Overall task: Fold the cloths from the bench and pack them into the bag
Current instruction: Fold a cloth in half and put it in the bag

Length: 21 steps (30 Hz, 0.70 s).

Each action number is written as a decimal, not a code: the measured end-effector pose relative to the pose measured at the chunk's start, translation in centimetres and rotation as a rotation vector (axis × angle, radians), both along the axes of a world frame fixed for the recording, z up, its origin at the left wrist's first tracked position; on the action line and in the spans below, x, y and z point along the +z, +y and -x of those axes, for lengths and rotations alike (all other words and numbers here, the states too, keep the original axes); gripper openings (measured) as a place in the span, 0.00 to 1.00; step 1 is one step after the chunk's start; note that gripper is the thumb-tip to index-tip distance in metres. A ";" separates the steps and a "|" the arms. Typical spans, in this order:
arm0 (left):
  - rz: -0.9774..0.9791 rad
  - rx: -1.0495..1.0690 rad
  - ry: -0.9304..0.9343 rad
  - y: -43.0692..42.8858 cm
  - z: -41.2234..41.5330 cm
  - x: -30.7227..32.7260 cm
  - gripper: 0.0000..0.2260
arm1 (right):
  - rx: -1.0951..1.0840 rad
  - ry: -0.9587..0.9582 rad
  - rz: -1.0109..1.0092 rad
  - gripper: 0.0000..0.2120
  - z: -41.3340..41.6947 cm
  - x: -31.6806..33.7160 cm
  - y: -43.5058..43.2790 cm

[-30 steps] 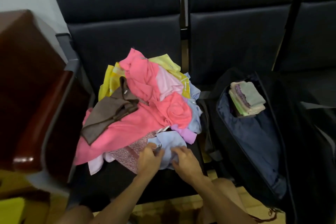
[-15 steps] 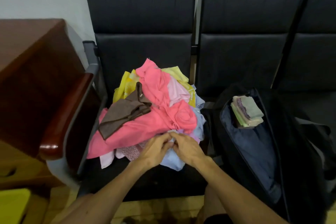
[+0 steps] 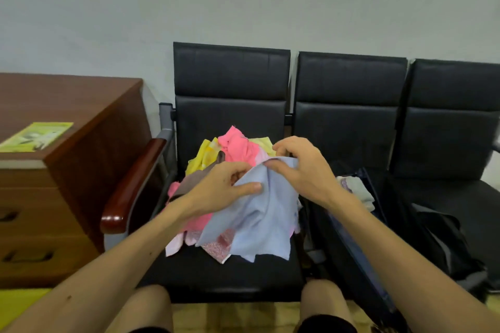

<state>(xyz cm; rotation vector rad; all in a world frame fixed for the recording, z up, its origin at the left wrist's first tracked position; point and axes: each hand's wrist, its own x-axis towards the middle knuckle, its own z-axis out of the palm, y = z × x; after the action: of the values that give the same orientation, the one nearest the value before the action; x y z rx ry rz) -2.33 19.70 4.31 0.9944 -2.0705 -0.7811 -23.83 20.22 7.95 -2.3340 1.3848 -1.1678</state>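
Observation:
A light blue cloth hangs lifted above the left seat of the black bench. My left hand pinches its upper left edge and my right hand grips its top edge. Behind it lies a heap of cloths in pink, yellow and brown, partly hidden by my hands. On the middle seat stands an open black bag with a small stack of folded cloths inside, partly hidden by my right forearm.
A brown wooden cabinet with a green booklet on top stands left of the bench. The bench's wooden armrest lies between them. A third black seat is at the right. My knees are at the seat's front edge.
Both hands have lifted the light blue cloth up from the front of the heap. The camera has tilted upward, showing more wall and the cabinet top.

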 end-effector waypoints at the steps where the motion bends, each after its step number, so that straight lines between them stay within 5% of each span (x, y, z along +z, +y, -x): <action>1: -0.001 -0.001 -0.023 0.5 -0.6 0.2 0.19 | 0.017 -0.020 -0.045 0.09 -0.1 1.1 1.0; 4: -0.039 -0.005 -0.087 1.7 -2.2 0.9 0.23 | 0.022 0.046 -0.128 0.08 0.1 2.5 2.9; 9: -0.137 -0.056 -0.227 3.5 -4.6 0.3 0.07 | -0.075 0.077 -0.175 0.07 2.1 2.4 4.2; 14: -0.189 0.007 -0.339 4.2 -6.3 -1.2 0.03 | -0.160 0.056 -0.210 0.07 4.0 1.7 4.8; 21: -0.087 0.196 -0.310 4.4 -7.5 -2.8 0.10 | -0.238 0.021 -0.229 0.08 5.6 -0.7 5.0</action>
<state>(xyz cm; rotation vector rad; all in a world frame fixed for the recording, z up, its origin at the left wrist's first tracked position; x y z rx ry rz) 5.14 24.14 1.49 1.4185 -2.1656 -0.6531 -29.45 25.20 7.22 -2.0740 1.7412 -0.9818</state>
